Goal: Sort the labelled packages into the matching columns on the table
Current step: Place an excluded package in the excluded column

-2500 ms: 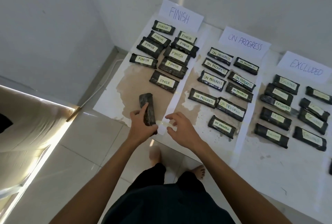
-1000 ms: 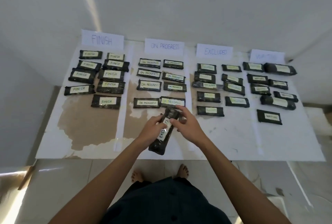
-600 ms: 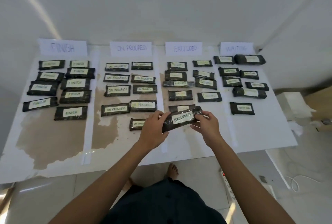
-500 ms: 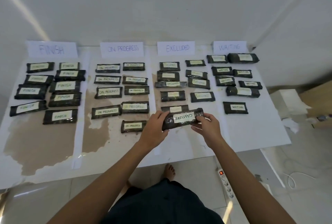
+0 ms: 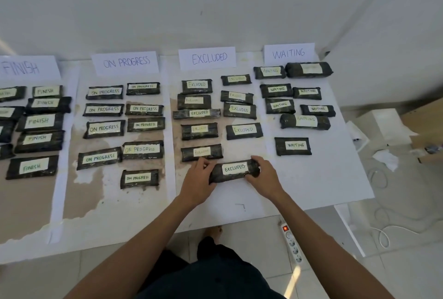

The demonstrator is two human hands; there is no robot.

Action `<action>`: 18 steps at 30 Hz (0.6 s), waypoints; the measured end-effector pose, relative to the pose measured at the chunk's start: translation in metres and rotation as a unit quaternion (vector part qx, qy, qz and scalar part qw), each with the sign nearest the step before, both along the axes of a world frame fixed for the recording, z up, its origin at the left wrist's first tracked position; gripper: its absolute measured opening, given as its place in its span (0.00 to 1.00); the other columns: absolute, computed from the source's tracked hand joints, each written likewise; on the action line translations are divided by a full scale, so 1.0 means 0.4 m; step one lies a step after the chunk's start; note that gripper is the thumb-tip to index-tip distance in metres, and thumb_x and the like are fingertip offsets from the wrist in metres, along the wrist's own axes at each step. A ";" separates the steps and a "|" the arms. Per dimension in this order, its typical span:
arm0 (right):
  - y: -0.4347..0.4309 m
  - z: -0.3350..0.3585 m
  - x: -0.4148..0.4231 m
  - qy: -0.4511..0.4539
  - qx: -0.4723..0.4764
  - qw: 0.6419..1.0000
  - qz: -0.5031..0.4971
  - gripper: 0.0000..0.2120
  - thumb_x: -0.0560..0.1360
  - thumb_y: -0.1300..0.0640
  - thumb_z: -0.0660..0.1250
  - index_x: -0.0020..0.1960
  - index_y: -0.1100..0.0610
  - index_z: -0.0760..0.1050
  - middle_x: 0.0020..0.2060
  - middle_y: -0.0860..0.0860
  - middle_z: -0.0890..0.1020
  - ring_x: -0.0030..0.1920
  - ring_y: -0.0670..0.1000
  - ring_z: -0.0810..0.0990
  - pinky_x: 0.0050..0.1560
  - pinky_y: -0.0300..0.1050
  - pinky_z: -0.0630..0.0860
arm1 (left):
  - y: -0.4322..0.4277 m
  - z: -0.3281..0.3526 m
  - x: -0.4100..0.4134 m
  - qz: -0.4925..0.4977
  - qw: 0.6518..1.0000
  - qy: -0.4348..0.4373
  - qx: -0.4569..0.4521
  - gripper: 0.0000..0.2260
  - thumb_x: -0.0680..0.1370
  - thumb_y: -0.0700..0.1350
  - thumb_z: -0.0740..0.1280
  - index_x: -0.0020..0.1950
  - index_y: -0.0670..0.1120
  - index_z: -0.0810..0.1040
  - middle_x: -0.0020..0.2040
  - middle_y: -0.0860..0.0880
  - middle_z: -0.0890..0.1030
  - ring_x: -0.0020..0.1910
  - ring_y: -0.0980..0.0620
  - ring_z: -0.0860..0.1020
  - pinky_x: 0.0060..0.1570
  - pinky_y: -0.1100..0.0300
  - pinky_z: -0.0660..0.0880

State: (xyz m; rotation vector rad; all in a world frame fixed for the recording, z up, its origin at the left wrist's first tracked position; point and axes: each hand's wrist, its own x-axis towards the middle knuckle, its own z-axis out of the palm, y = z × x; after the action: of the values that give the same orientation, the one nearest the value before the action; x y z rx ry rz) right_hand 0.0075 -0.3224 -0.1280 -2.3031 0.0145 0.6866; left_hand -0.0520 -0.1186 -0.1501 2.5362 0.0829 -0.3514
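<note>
A dark wrapped package labelled EXCLUDED [image 5: 233, 169] lies level at the near end of the EXCLUDED column, below the EXCLUDED sign [image 5: 207, 57]. My left hand [image 5: 198, 180] grips its left end and my right hand [image 5: 265, 177] grips its right end. Whether it touches the table [image 5: 311, 183] I cannot tell. Several other EXCLUDED packages [image 5: 244, 130] lie in two rows behind it, the nearest [image 5: 201, 152] just beyond my left hand.
Signs FINISH [image 5: 26, 68], ON PROGRESS [image 5: 125, 62] and WAITING [image 5: 288, 53] head the other columns, each with several dark packages. The nearest ON PROGRESS package [image 5: 139, 178] lies left of my hands. A power strip [image 5: 291, 242] lies on the floor by the table's right front.
I turned from the table's left end to the EXCLUDED column. The package went from an end-on hold in the left hand to level between both hands, then down and right.
</note>
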 end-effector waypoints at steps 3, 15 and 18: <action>-0.010 -0.014 0.002 0.012 0.010 1.000 0.023 0.28 0.72 0.59 0.72 0.69 0.53 0.66 0.60 0.56 0.72 0.55 0.47 0.70 0.59 0.35 0.66 | -0.006 -0.021 -0.016 0.002 1.000 0.015 0.019 0.27 0.74 0.43 0.69 0.72 0.42 0.65 0.66 0.42 0.69 0.61 0.42 0.68 0.62 0.50 0.70; -0.009 0.012 0.015 0.069 -0.011 0.996 0.055 0.43 0.70 0.48 0.74 0.76 0.53 0.54 0.68 0.56 0.63 0.67 0.56 0.69 0.67 0.46 0.67 | 0.024 0.018 -0.027 0.047 0.998 0.001 0.034 0.25 0.76 0.43 0.66 0.72 0.48 0.64 0.68 0.47 0.67 0.65 0.45 0.66 0.64 0.53 0.67; 0.003 0.032 0.009 0.069 -0.040 0.995 0.059 0.48 0.68 0.43 0.74 0.77 0.53 0.50 0.70 0.55 0.60 0.68 0.56 0.68 0.66 0.49 0.68 | 0.068 0.047 -0.048 0.059 0.998 -0.018 0.034 0.23 0.76 0.41 0.65 0.71 0.49 0.67 0.68 0.47 0.68 0.65 0.45 0.65 0.63 0.53 0.66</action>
State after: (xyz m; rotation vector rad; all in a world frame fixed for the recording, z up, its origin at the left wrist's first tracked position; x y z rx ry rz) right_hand 0.0111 -0.3214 -0.1153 -2.3421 -0.0311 0.9192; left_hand -0.0711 -0.0913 -0.1313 2.5892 0.2337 -0.2602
